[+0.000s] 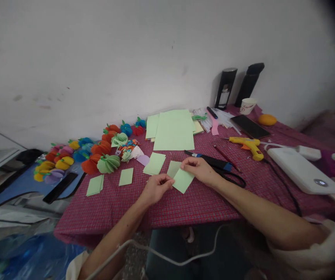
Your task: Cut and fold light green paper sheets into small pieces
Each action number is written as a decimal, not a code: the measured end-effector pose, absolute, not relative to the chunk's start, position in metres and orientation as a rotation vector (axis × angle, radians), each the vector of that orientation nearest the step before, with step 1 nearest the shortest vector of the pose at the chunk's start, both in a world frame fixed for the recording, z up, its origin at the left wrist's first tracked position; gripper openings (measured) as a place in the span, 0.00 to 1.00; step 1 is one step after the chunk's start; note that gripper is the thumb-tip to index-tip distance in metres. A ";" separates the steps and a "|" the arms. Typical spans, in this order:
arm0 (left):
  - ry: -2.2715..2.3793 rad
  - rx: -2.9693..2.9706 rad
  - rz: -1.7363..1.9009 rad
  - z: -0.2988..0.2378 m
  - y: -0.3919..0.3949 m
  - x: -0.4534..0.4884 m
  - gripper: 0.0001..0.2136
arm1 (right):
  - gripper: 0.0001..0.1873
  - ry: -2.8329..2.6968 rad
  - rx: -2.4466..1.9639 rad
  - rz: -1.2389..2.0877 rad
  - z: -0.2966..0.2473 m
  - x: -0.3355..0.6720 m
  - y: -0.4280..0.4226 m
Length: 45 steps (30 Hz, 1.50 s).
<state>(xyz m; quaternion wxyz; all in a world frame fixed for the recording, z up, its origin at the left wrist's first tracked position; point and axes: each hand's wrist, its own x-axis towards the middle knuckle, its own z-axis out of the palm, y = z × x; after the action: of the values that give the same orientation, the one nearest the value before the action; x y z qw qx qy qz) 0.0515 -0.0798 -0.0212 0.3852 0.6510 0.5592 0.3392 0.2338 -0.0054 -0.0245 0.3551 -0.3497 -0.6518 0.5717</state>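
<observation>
Between my hands is a light green paper piece [184, 181], tilted above the front of the table. My left hand [157, 189] pinches its left corner, and my right hand [198, 169] pinches its upper edge. Just behind it another pale green paper [173, 168] shows, partly covered; I cannot tell whether it is held too or lies on the cloth. To the left lie a small stack of green paper pieces [155, 163], a single green piece [126, 177] and a further small stack [95, 185]. Larger green sheets [174, 130] lie at the back.
Folded paper pumpkins [108, 163] in several colours crowd the left side, beside paper scraps [129, 149]. On the right are scissors [211, 161], a pencil [227, 157], a yellow glue gun [247, 146], a phone [250, 126], a white power bank [304, 171] and a paper cup [247, 105].
</observation>
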 end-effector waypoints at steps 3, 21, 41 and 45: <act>1.453 1.680 0.847 -0.020 -0.089 0.052 0.13 | 0.11 -1.656 -0.917 1.506 -0.024 0.234 -0.005; 2.075 0.794 1.248 -0.012 -0.111 -0.083 0.17 | 0.12 -1.659 -0.932 1.500 -0.017 0.239 -0.004; 2.255 0.917 1.018 -0.033 -0.110 -0.101 0.17 | 0.11 -1.722 -0.931 1.518 -0.017 0.238 -0.006; 2.396 1.070 0.804 -0.031 -0.108 -0.104 0.17 | 0.10 -1.722 -0.928 1.533 -0.016 0.238 -0.007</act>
<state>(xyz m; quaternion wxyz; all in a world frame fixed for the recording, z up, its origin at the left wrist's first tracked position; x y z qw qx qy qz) -0.1038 -0.1085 -0.0307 0.1972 0.3821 0.8560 0.2870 0.2382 -0.0069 -0.0158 0.3222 -0.3535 -0.6558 0.5841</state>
